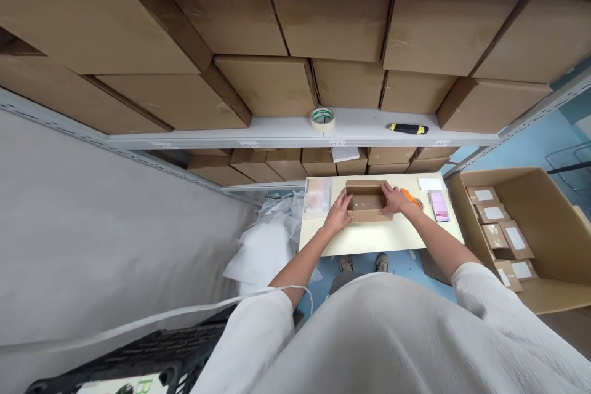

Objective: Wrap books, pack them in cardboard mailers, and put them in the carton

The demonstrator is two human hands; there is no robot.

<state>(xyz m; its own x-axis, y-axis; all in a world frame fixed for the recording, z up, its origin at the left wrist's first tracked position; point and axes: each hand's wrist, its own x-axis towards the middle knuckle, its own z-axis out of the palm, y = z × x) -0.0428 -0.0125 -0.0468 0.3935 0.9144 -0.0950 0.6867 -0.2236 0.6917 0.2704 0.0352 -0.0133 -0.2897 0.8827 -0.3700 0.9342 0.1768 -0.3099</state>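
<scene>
A small brown cardboard box (369, 216) rests on the pale yellow table (369, 240), its top open and its inside showing. My left hand (338, 214) grips the box's left end, fingers bent over the wall. At the opposite end my right hand (392, 199) holds the right wall, with the thumb near the front corner. Just beyond the right hand lies an orange tape dispenser (409, 197), partly covered by that hand. A clear plastic packet (317, 197) lies flat to the left of the box.
A large carton (545, 221) with several small labelled boxes stands right of the table. White packing sheets (265, 252) are heaped at left. Above, a shelf (277, 129) bears cartons, a tape roll (322, 119) and a utility knife (407, 128). Pink cards (439, 205) lie on the table.
</scene>
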